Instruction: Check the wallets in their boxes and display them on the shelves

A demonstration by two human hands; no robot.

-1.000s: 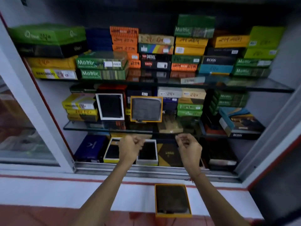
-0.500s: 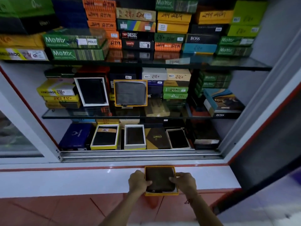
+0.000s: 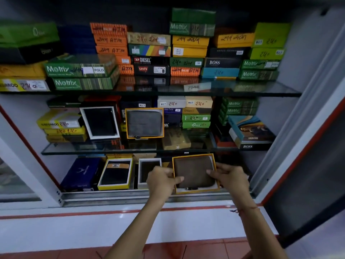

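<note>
A brown wallet in an open orange-rimmed box (image 3: 194,173) is held tilted up at the front of the bottom shelf. My left hand (image 3: 161,181) grips its left edge, thumb on the wallet. My right hand (image 3: 230,177) grips the right edge, fingers over the wallet's face. A grey wallet in an orange-rimmed box (image 3: 144,123) stands upright on the middle glass shelf (image 3: 74,149). Beside it stands a black wallet in a white box (image 3: 100,122). On the bottom shelf lie a yellow-rimmed box with a black wallet (image 3: 116,174) and a white-rimmed box (image 3: 147,171), partly hidden by my left hand.
Stacks of closed wallet boxes fill the top glass shelf (image 3: 242,90) and the back of the middle shelf. A dark blue box (image 3: 80,172) lies bottom left. A metal sliding-door track (image 3: 115,198) runs along the front, above a white ledge (image 3: 74,228). The cabinet's frame (image 3: 298,128) slants at right.
Both hands went down from the middle shelf to the ledge, took hold of the orange-rimmed box with the brown wallet, and have lifted it up to the bottom shelf.
</note>
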